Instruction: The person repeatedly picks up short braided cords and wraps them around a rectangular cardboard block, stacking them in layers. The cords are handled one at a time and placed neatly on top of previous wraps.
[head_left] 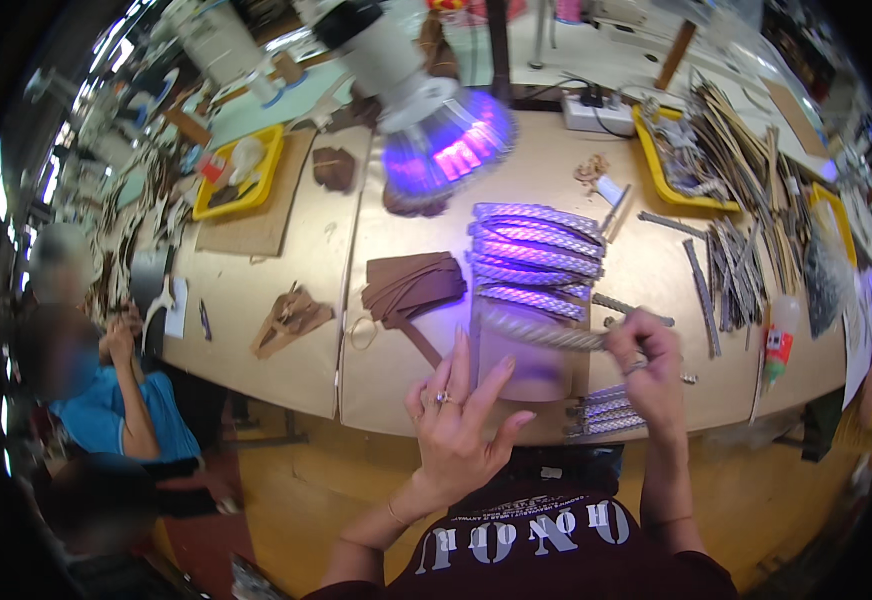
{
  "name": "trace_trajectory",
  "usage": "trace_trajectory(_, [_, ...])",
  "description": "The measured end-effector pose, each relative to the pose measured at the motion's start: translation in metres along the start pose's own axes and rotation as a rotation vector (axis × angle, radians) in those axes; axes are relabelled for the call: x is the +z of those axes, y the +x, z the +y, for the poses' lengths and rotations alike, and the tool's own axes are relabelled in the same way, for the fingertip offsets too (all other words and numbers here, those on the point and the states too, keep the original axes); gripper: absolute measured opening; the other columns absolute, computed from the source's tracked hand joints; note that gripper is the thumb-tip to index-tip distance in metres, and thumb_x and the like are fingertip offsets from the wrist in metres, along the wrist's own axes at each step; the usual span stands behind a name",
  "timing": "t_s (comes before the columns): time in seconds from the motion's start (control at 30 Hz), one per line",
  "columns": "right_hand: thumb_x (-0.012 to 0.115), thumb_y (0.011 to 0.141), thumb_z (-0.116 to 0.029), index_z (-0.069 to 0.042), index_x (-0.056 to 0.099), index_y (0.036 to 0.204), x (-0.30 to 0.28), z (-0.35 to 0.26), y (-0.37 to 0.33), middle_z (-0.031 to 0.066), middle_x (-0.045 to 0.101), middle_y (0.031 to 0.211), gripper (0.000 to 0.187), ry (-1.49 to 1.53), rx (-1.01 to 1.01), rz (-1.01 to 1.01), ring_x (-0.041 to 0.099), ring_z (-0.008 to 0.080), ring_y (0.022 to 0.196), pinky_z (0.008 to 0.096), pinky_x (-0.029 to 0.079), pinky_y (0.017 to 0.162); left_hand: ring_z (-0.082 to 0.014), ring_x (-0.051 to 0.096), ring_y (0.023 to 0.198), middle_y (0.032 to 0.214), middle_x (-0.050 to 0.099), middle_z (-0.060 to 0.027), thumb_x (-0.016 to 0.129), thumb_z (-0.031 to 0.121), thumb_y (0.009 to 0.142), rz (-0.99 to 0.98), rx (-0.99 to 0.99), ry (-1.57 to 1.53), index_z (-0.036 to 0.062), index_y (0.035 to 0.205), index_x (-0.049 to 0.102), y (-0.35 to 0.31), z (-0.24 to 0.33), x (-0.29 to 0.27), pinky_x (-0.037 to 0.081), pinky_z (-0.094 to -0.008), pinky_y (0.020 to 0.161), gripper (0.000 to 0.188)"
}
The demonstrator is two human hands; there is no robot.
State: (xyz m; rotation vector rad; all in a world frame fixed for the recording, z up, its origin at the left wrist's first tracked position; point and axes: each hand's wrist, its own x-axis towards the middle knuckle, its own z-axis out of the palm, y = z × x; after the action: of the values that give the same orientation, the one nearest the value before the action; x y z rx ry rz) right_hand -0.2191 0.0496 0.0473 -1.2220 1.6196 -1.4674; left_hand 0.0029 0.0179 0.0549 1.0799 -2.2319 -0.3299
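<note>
Braided strap (546, 332), right fingers (648, 328) clamped on one end, left fingers (459, 368) apart near the other

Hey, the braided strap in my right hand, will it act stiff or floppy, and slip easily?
The braided strap is probably bendy rather than rigid, as similar straps nearby lie gently curved. It seems light, since the right hand alone grips it. Its ridged, woven surface should resist slipping somewhat.
</note>
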Motion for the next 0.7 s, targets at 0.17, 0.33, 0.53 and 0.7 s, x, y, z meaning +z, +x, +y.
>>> trace_trajectory(0.17, [0.060, 0.098, -0.016, -0.006, 0.047, 0.070, -0.010, -0.024, 0.053, -0.0056, 0.042, 0.068, 0.032, -0.016, -0.048, 0.100, 0.035, 0.0037, 0.066, 0.0203, 0.030, 0.060, -0.0270, 0.057, 0.114, 0.139, 0.051, -0.0203, 0.069, 0.030, 0.086, 0.157, -0.069, -0.059, 0.0085, 0.118, 0.066, 0.010, -0.021, -0.004, 0.030, -0.0377, 0.097, 0.040])
trace_trajectory(0.33, [0.065, 0.095, -0.022, -0.008, 0.044, 0.066, -0.001, 0.006, 0.087, -0.0061, 0.040, 0.066, 0.039, -0.178, 0.025, 0.094, 0.031, 0.0034, 0.063, 0.0212, 0.027, 0.057, -0.0243, 0.061, 0.103, 0.121, 0.062, -0.0108, 0.069, 0.022, 0.085, 0.195, -0.271, -0.029, 0.0083, 0.104, 0.068, -0.001, -0.076, -0.001, 0.033, -0.0388, 0.094, 0.024])
trace_trajectory(0.53, [0.065, 0.096, -0.026, -0.008, 0.040, 0.064, -0.006, 0.017, 0.078, -0.0073, 0.034, 0.063, 0.044, -0.327, 0.111, 0.091, 0.027, 0.0035, 0.061, 0.0239, 0.020, 0.053, -0.0240, 0.060, 0.089, 0.093, 0.063, -0.0066, 0.069, 0.027, 0.086, 0.122, -0.559, 0.002, 0.0078, 0.096, 0.068, -0.017, -0.122, 0.017, 0.037, -0.0398, 0.086, 0.022])
trace_trajectory(0.7, [0.063, 0.097, -0.023, -0.007, 0.041, 0.067, -0.001, 0.000, 0.063, -0.0066, 0.034, 0.063, 0.041, -0.343, 0.031, 0.224, 0.028, 0.0040, 0.060, 0.0238, 0.022, 0.054, -0.0229, 0.059, 0.089, 0.091, 0.062, -0.0059, 0.070, 0.031, 0.085, 0.145, -0.687, 0.153, 0.0085, 0.091, 0.065, -0.011, -0.124, 0.048, 0.036, -0.0409, 0.083, 0.024])
